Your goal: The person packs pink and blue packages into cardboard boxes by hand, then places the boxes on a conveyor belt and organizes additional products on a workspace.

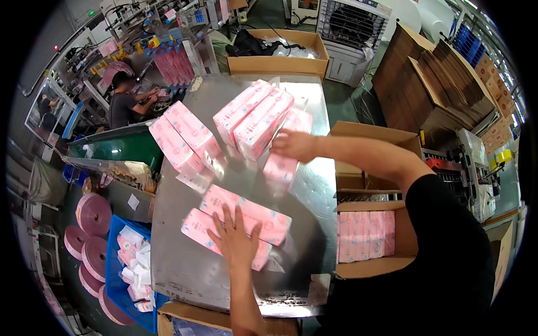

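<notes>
Factory floor, steel counter (185,263) at centre under the camera. Left hand (235,238) flat, fingers spread, palm down on two pink wrapped packs (263,215) lying side by side near the counter's near edge. Right hand (292,144) stretched forward across the counter, fingers extended and resting against a bundle of pink packs (255,120) at the far middle, thumb side apparently on a single pack (280,168) just below; grip not quite clear from here. Another pair of pink packs (182,137) to the left of that bundle, lying at a slant. Open carton (367,235) beside the counter on the right, filled with a row of the same packs. Blue crate (120,280) of loose wrappers at lower left, pink film rolls (92,215) beside it. Seated person (120,98) at a machine far left; flat cardboard stack (443,78) upper right.
</notes>
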Motion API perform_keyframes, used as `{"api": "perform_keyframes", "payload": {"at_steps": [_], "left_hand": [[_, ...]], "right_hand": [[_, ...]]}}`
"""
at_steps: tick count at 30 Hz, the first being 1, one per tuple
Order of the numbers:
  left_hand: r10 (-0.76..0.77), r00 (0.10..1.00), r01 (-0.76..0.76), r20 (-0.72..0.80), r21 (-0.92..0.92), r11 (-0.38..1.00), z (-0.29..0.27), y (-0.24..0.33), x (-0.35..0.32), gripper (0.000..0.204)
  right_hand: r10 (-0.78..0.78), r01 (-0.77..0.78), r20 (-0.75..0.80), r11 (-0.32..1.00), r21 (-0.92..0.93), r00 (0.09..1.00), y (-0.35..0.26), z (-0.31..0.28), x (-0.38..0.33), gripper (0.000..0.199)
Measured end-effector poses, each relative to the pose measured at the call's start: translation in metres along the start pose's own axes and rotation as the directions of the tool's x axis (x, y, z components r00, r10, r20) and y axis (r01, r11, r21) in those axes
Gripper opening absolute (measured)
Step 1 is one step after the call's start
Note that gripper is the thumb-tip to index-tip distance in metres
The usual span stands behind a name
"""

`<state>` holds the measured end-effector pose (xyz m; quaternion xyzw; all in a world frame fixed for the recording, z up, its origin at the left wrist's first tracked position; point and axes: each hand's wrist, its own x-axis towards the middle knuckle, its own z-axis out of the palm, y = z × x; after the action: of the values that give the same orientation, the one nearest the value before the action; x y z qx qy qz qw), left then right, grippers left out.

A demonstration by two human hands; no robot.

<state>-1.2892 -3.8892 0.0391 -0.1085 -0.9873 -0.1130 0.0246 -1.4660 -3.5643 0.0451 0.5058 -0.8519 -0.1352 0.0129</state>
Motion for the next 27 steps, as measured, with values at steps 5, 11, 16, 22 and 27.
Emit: {"api": "perform_keyframes", "payload": {"at_steps": [5, 11, 16, 22, 27], "left_hand": [[-0.056, 0.997, 0.056, -0.044, 0.012, 0.998, 0.007, 0.004, -0.052, 0.071], [-0.169, 0.985, 0.17, -0.017, 0.028, 0.985, -0.002, -0.017, -0.067, 0.07], [-0.121, 0.989, 0.122, -0.08, 0.004, 0.993, -0.014, -0.01, -0.062, 0.064], [-0.155, 0.987, 0.155, 0.033, -0.009, 0.988, -0.026, -0.019, -0.067, 0.063], [-0.129, 0.99, 0.131, -0.048, 0.034, 0.991, -0.01, -0.015, -0.063, 0.064]], "right_hand": [[0.321, -0.369, 0.194, 0.691, 0.621, 0.927, -0.126, -0.054, 0.082, 0.084], [0.353, -0.35, 0.112, 0.738, 0.578, 0.929, -0.011, -0.055, 0.149, 0.063], [0.37, -0.284, -0.129, 0.856, 0.433, 0.92, 0.193, -0.006, 0.138, 0.115], [0.457, -0.582, 0.362, 0.676, 0.452, 0.813, 0.182, 0.017, 0.155, 0.105], [0.405, -0.641, 0.524, 0.644, 0.419, 0.749, 0.166, 0.007, 0.097, 0.097]]}}
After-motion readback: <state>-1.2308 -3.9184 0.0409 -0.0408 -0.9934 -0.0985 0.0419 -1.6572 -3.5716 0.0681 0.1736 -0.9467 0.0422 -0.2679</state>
